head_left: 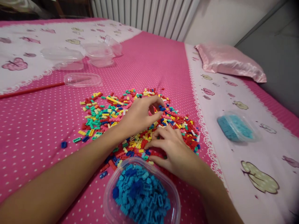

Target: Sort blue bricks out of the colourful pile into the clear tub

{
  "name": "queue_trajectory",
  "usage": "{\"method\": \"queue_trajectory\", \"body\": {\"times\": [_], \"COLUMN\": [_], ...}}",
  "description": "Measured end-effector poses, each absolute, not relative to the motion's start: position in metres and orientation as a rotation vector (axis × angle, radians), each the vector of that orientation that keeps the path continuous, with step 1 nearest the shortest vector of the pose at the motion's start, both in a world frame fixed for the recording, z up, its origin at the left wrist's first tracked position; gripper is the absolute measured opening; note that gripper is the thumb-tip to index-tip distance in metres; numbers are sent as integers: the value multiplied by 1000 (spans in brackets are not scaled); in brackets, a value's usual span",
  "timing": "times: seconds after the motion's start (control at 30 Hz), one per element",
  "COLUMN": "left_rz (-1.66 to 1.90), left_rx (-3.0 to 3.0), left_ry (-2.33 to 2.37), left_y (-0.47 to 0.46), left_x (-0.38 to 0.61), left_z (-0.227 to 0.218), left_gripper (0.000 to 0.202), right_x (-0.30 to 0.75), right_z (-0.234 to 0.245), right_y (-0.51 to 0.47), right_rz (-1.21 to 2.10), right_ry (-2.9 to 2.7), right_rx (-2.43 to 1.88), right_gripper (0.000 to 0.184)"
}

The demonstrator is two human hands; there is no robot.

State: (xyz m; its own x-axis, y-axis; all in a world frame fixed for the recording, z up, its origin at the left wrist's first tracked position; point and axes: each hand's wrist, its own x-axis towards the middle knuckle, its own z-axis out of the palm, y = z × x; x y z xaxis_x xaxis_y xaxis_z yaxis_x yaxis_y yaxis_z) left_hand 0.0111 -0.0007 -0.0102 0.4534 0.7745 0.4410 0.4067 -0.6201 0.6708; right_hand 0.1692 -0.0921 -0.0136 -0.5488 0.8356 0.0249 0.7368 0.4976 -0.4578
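Note:
A heap of small toy bricks (98, 119) in red, yellow, green, blue, white and pink is spread over the pink dotted bedspread. My left hand (137, 113) reaches across the heap, and a dark blue toy brick (161, 108) sits between its thumb and fingertips. Lower and to the right, my right hand (174, 149) rests over the near side of the heap. Its fingers are bent and apart, touching bricks, with nothing visible held. Just in front of me stands a clear plastic tub (176, 199), filled with light and dark blue bricks.
At the far left are clear plastic containers (98, 53), a clear lid (83, 80) and a red stick (32, 90). A second tub (235, 127) of light blue bricks lies at the right. Farther back are a pink pillow (230, 62) and a white radiator (149, 17).

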Motion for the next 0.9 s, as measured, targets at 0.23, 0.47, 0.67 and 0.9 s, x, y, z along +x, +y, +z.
{"method": "queue_trajectory", "body": {"times": [0.23,0.47,0.67,0.9], "left_rz": [980,906,871,940], "left_rx": [2235,2155,2167,2434], "left_ry": [966,936,888,749], "left_y": [0,3,0,0], "left_x": [11,10,10,9], "left_z": [-11,-10,-7,-7], "left_gripper": [16,11,14,26], "right_x": [167,176,188,191], "right_z": [-9,-5,-10,-12], "right_y": [-90,-83,-76,-73], "right_rz": [635,793,645,768], "right_ry": [-2449,-2125,-1498,-1361], "right_rx": [-1272,-1291,-1446,-1362], "right_gripper": [13,21,15,10]}}
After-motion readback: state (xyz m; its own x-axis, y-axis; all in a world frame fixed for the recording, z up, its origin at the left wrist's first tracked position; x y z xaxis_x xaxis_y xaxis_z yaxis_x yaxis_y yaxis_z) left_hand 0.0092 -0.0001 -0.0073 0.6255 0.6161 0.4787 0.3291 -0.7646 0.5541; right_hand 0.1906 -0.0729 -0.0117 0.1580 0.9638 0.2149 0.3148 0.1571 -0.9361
